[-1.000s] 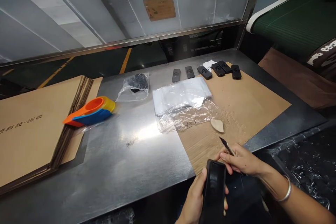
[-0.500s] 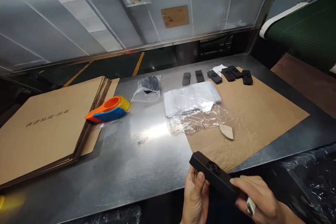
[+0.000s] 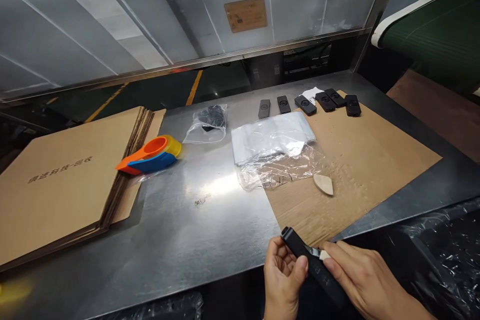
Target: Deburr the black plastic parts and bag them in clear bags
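My left hand grips the near end of a long black plastic part, thumb on its upper side, just past the steel table's front edge. My right hand is closed around a small knife whose blade lies against the part's top face. The part is tilted, its far end over the brown cardboard sheet. A pale wedge-shaped scrap lies on that cardboard.
Several small black parts line the table's back edge. Clear plastic bags lie mid-table, and a bag with dark pieces sits behind them. An orange-blue tape dispenser rests by a stack of flat cardboard. Black plastic sheeting is at right.
The black part has been turned from flat-on in my left hand to a diagonal hold between both hands. My right hand brought the knife blade onto its top face.
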A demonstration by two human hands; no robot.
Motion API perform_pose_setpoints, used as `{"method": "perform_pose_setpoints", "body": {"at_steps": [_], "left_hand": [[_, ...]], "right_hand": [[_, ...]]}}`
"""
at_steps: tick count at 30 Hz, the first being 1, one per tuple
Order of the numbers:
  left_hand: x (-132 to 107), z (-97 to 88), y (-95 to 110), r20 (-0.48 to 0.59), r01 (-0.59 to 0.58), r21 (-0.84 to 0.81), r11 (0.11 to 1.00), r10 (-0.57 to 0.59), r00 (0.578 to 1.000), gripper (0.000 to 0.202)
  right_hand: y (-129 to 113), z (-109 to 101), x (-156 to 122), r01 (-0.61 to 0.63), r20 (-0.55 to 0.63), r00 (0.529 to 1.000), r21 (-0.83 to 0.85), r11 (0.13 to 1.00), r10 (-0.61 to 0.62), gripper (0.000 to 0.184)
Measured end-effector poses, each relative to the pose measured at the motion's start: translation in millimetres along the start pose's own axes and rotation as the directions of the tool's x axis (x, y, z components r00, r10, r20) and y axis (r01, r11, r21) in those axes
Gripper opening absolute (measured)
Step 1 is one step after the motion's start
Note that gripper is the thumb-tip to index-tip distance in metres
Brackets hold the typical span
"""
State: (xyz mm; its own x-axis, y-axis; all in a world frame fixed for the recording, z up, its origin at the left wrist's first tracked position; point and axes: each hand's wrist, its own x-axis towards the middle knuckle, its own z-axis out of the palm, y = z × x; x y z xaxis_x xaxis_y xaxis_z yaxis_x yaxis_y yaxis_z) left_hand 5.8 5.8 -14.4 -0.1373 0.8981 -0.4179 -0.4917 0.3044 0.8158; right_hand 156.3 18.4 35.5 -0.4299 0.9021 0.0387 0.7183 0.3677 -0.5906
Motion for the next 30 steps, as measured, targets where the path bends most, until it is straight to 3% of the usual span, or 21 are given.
{"method": "perform_pose_setpoints", "body": {"at_steps": [16, 21, 26, 30], "left_hand": [[-2.0, 0.8, 0.9, 0.031, 0.005, 0.041, 0.999, -0.006, 1.0, 0.046], [-2.7, 1.8, 0.1, 0.02, -0.018, 0.039, 0.999, 0.018, 1.0, 0.044], [-2.6, 2.9, -0.2, 0.027, -0.01, -0.035, 0.999, 0.011, 1.0, 0.046], [-2.6, 2.8, -1.2, 0.034, 0.026, -0.027, 0.999, -0.025, 0.999, 0.045]], "right_hand": [[3.3, 2.0, -4.0, -0.004, -0.039, 0.999, -0.031, 1.0, 0.003, 0.033], [9.3, 7.5, -5.3, -0.04, 0.056, 0.998, -0.027, 0.999, 0.042, 0.033], [21.0, 15.0, -5.1, -0.186, 0.075, 0.98, -0.002, 0.983, 0.185, 0.035], [18.2, 10.2, -4.3, -0.15, 0.104, 0.984, 0.075, 0.986, 0.142, 0.033]]}}
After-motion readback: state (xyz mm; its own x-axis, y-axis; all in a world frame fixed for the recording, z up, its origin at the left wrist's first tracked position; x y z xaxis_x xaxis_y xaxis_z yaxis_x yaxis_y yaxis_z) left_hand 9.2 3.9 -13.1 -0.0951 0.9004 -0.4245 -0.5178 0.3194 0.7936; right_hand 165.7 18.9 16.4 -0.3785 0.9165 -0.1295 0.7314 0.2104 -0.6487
